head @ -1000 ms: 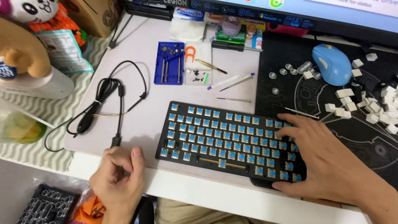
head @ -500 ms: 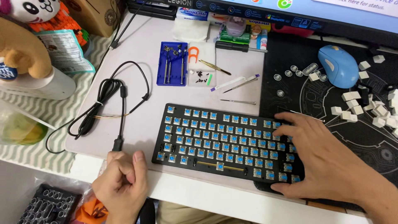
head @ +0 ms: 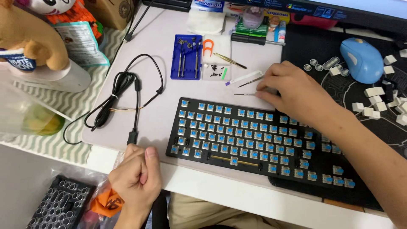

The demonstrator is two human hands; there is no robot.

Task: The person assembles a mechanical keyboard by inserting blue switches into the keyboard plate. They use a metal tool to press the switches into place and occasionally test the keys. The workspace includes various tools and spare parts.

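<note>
A black keyboard (head: pixel 237 135) without keycaps, its blue switches bare, lies at the desk's front. My right hand (head: pixel 296 95) reaches over its back edge, fingertips pinched on the end of a thin metal tool (head: pixel 243 94) lying on the desk. A second thin dark tool (head: pixel 250 82) and a white stick with a purple tip (head: pixel 243 78) lie just beyond. My left hand (head: pixel 135 180) rests as a closed fist at the desk's front edge, left of the keyboard, near the plug of a black cable (head: pixel 123 97).
A blue tray of small screwdrivers (head: pixel 186 57), an orange puller (head: pixel 207 46) and tweezers (head: pixel 229 60) lie behind. A blue mouse (head: pixel 362 59) and several loose white keycaps (head: pixel 373 91) sit on the black mat (head: pixel 305 46). A plush toy (head: pixel 29 38) stands at left.
My right hand has lifted off the keyboard's right side and moved back and left to the thin metal tool. My left fist has stayed at the desk edge.
</note>
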